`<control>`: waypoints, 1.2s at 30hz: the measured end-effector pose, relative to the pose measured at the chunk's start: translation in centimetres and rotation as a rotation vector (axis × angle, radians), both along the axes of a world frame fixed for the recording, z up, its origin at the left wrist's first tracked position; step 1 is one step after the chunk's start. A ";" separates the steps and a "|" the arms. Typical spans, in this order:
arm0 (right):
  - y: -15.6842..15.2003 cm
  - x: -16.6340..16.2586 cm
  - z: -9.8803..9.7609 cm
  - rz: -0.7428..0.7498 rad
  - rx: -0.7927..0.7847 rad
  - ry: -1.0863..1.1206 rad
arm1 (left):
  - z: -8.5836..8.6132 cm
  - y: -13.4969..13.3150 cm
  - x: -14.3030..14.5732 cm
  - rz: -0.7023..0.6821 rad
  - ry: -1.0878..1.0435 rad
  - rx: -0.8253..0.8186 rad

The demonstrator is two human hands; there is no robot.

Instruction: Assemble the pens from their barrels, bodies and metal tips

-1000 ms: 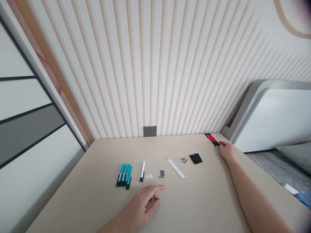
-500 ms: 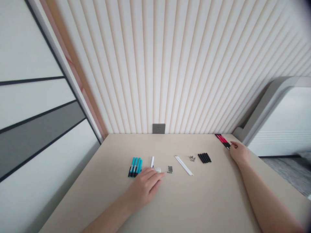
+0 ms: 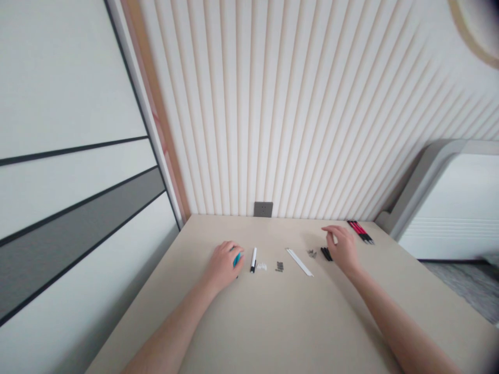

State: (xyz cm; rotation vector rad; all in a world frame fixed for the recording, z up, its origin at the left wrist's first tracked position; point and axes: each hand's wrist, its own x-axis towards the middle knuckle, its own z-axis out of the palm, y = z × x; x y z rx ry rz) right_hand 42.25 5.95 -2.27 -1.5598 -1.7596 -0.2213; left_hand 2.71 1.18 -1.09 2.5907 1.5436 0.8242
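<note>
Red pens point(image 3: 359, 230), far R, are now left alone, R hand point(image 3: 343, 245) being shifted, half-open, apparently empty, to black tubes point(image 3: 326, 254), w/ teal tubes point(image 3: 237, 259), L, covered by L hand point(image 3: 224, 263), grip can't be told.

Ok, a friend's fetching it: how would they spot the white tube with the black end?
On the beige table, below the wall socket, find the left hand. Just right of it lies a single white tube; its black near end sets it apart from the thin white sticks.
</note>
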 end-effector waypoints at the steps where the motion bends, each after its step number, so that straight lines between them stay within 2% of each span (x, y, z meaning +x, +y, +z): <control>1: -0.6 -2.4 0.4 0.084 -0.032 -0.042 | -0.1 -0.2 0.2 -0.009 0.005 -0.010; 5: -3.1 -10.1 1.1 0.299 -0.065 -0.140 | -0.2 -1.1 0.9 -0.103 0.052 -0.033; 9: -5.8 -13.1 0.0 0.371 -0.089 -0.161 | 0.1 -1.7 1.1 -0.188 0.114 -0.054; 14: -7.5 -13.0 -0.9 0.509 -0.132 -0.214 | 0.0 -2.0 1.7 -0.188 0.118 -0.076; 21: -6.1 -10.9 -0.5 0.458 -0.153 -0.156 | -0.1 -1.9 2.1 -0.171 0.066 -0.065; 27: -5.2 -8.8 -1.0 0.433 -0.104 -0.114 | -0.2 -1.6 2.1 -0.070 0.045 -0.098; 36: -6.3 -11.1 -0.3 0.551 -0.151 -0.184 | -0.4 -1.5 2.7 0.075 0.047 -0.133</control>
